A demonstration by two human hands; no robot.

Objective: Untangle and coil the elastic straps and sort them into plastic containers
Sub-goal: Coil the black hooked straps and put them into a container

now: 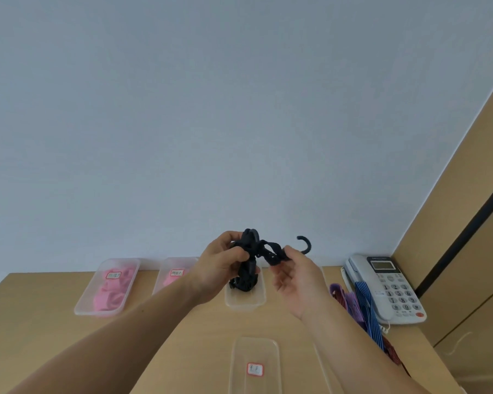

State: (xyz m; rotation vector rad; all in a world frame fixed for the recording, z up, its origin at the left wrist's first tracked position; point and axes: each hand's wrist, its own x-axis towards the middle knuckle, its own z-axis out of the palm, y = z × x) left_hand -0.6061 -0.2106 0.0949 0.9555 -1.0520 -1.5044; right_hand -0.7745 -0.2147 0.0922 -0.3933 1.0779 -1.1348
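A black elastic strap (pixel 249 253) is held up above the desk, bunched into a partly wound coil. My left hand (pixel 221 268) grips the coiled bundle. My right hand (pixel 292 273) pinches the strap's loose end, whose tip (pixel 305 244) curls up to the right. Below the hands stands a clear plastic container (pixel 245 304) with more black strap lying inside it. Two clear containers at the back left, one (pixel 104 290) and another (pixel 171 275), hold pink straps. A tangle of purple, blue and red straps (pixel 366 311) lies on the desk at the right.
A clear lid or container with a red-edged label (pixel 255 365) lies near the front edge of the wooden desk (pixel 40 322). A white desk phone (pixel 387 285) stands at the back right. A tan cabinet wall (pixel 466 223) rises on the right.
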